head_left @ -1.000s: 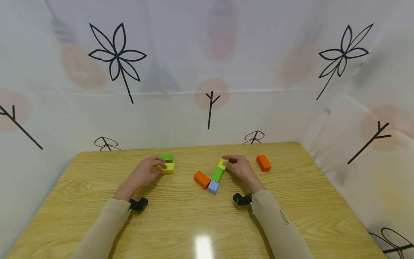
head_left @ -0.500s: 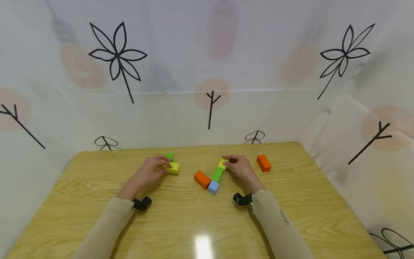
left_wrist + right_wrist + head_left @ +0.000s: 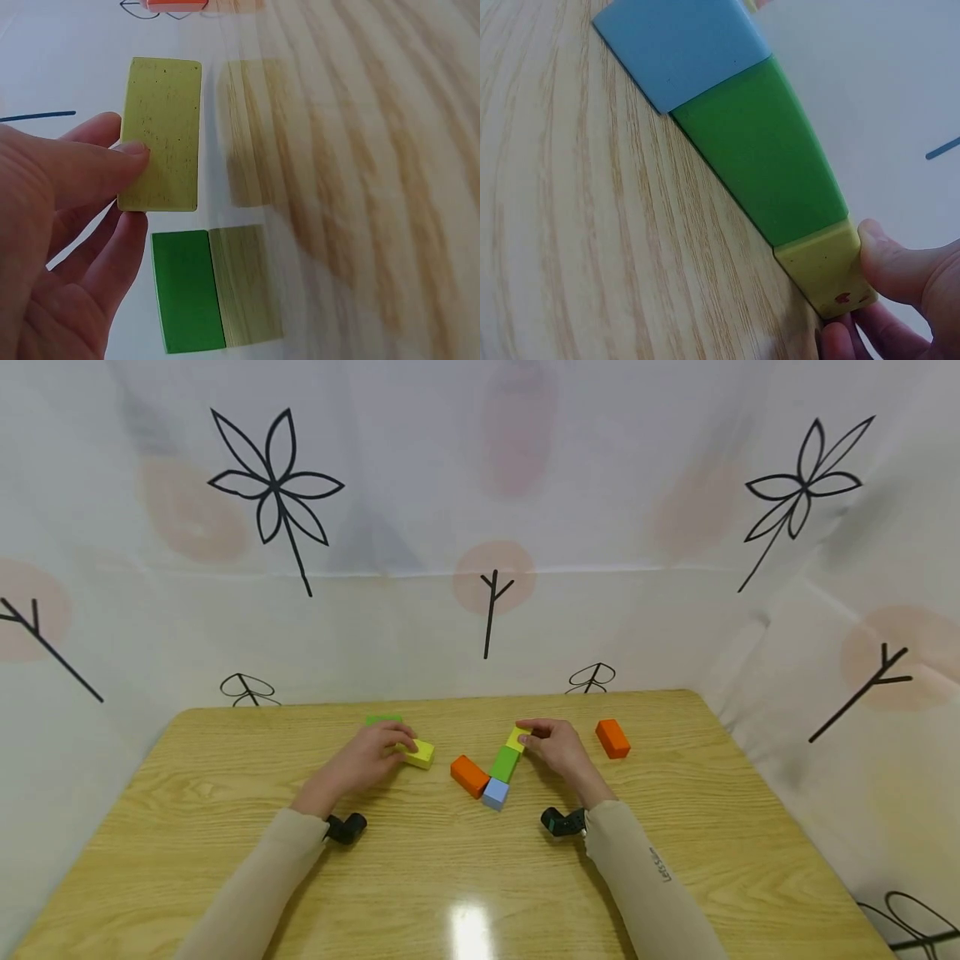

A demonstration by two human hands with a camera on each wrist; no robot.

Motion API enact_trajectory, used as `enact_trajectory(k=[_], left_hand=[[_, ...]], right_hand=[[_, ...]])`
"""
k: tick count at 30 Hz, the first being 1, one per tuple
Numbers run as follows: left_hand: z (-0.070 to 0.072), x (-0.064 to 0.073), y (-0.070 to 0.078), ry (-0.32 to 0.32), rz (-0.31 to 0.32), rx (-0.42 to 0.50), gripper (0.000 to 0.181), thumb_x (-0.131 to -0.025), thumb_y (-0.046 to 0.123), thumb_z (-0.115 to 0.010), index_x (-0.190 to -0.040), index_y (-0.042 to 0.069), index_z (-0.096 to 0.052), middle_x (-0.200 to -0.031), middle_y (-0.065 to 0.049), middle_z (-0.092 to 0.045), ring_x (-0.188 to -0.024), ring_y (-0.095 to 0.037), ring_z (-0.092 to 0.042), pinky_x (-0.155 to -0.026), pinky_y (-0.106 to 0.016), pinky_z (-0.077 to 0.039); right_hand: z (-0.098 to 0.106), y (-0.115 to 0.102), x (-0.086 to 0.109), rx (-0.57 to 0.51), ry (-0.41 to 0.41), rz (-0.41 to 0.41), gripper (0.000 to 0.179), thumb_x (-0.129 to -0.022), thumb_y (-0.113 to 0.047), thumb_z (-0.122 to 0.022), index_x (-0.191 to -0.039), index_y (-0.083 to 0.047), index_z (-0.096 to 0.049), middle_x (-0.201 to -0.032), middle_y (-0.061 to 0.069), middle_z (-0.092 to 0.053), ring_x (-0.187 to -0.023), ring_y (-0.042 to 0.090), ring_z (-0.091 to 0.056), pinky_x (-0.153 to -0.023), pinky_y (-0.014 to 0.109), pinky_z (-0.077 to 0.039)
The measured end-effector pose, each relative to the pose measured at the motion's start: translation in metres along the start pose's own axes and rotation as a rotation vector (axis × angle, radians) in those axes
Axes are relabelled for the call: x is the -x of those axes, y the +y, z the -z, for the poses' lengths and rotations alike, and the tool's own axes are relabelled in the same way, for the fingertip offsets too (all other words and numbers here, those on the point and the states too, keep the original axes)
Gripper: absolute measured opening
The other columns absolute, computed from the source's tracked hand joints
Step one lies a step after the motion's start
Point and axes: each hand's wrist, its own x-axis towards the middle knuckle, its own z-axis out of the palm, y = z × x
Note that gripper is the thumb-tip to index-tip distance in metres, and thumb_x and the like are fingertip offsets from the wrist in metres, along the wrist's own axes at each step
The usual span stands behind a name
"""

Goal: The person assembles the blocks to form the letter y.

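Note:
My left hand [image 3: 367, 756] pinches a yellow block [image 3: 422, 754] between thumb and fingers. In the left wrist view that yellow block [image 3: 166, 135] hangs slightly off the table, apart from its reflection. My right hand [image 3: 558, 750] holds another yellow block [image 3: 516, 739] at the far end of a slanted row. This block touches a green block [image 3: 505, 764], which meets a light blue block [image 3: 495, 793] at the near end. The right wrist view shows thumb and fingers on either side of the yellow block [image 3: 825, 270]. An orange block [image 3: 469, 776] angles away left of the blue one.
Behind my left hand lies another green block [image 3: 384, 720], partly hidden in the head view. A second orange block [image 3: 612, 739] lies to the right of my right hand. The wooden table [image 3: 420, 893] ends at a patterned white cloth [image 3: 390, 635].
My left hand has moved right with the yellow block, away from the far green block and towards the orange one. My right hand and the row stay in place.

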Motion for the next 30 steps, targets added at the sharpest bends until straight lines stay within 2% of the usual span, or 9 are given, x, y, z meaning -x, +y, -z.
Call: enact_trajectory(k=[12,23,30], left_hand=[[-0.004,-0.017,0.009,-0.071,-0.032,0.026,0.019,-0.093,-0.006,-0.065,-0.103,0.009,-0.073,-0.124,-0.010,-0.062,-0.117,-0.031,-0.057,-0.098,-0.045,-0.049],[-0.015,-0.030,0.009,-0.120,-0.064,0.031,0.020,-0.094,-0.004,-0.065,-0.103,0.012,-0.072,-0.126,-0.008,-0.061,-0.119,-0.030,-0.056,-0.101,-0.045,-0.047],[-0.015,-0.035,0.012,-0.136,-0.049,0.030,0.021,-0.095,-0.005,-0.063,-0.102,0.012,-0.072,-0.126,-0.006,-0.061,-0.120,-0.028,-0.056,-0.101,-0.042,-0.047]], right_hand=[[-0.001,0.001,-0.002,0.007,0.004,0.026,0.031,-0.097,-0.009,-0.066,-0.128,-0.008,-0.069,-0.127,0.015,-0.062,-0.112,0.029,-0.057,-0.094,0.042,-0.049],[0.001,0.004,0.000,-0.028,-0.004,-0.011,0.031,-0.097,-0.011,-0.066,-0.128,-0.009,-0.069,-0.126,0.014,-0.063,-0.112,0.030,-0.057,-0.095,0.043,-0.049],[0.001,0.003,0.000,-0.021,-0.004,0.002,0.030,-0.097,-0.011,-0.066,-0.128,-0.009,-0.070,-0.125,0.014,-0.063,-0.110,0.029,-0.058,-0.093,0.041,-0.050]])
